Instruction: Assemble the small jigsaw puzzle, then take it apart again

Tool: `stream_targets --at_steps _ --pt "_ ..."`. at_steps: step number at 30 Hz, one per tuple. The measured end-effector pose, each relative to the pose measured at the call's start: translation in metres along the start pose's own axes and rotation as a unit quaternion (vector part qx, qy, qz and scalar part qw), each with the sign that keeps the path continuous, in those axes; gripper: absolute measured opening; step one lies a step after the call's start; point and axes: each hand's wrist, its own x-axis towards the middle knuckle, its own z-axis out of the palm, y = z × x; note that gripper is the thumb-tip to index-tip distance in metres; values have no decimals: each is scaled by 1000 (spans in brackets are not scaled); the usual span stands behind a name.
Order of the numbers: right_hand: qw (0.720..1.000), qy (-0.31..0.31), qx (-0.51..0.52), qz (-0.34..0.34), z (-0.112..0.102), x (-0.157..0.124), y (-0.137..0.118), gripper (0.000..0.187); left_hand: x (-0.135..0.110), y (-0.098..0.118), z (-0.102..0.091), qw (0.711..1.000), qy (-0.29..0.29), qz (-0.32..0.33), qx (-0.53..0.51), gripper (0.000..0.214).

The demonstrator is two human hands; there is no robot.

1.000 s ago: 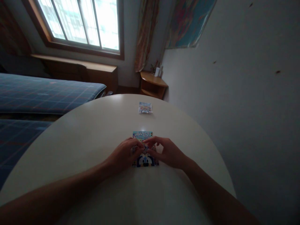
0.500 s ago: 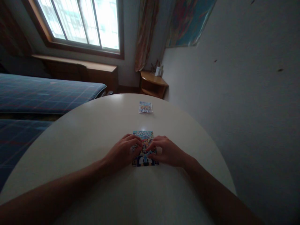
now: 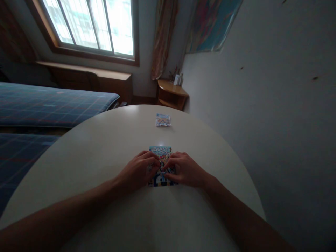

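Note:
A small colourful picture card or puzzle (image 3: pixel 160 152) lies flat on the round white table (image 3: pixel 110 147) in front of me. My left hand (image 3: pixel 138 171) and my right hand (image 3: pixel 185 169) rest on its lower half, fingers curled, fingertips pressed close together near its middle. What lies under the fingertips is too small and dark to make out. A second, smaller colourful card or packet (image 3: pixel 163 120) lies alone near the table's far edge, well beyond both hands.
A white wall runs along the table's right side. A bed with a blue checked cover (image 3: pixel 49 105) stands to the left. A wooden corner shelf (image 3: pixel 172 93) and a window (image 3: pixel 91 24) are behind the table.
Both hands have lowered and flattened onto the card. The right hand's fingers, raised a second ago, now press down beside the left hand's. The card has stayed in place.

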Motion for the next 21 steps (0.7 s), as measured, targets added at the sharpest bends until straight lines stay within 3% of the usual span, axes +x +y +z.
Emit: stream_targets --at_steps 7,11,15,21 --pt "1000 -6 -4 2 -1 0 -1 13 -1 -2 -2 999 -32 16 13 11" --pt "1000 3 1 -19 -1 -2 3 10 -1 1 -10 996 -60 60 42 16" --pt "999 -12 -8 -37 -4 -4 4 16 -2 4 -14 985 -106 97 93 27" --pt "997 -43 -15 -56 -11 -5 1 25 -2 4 -16 976 -138 122 120 27"
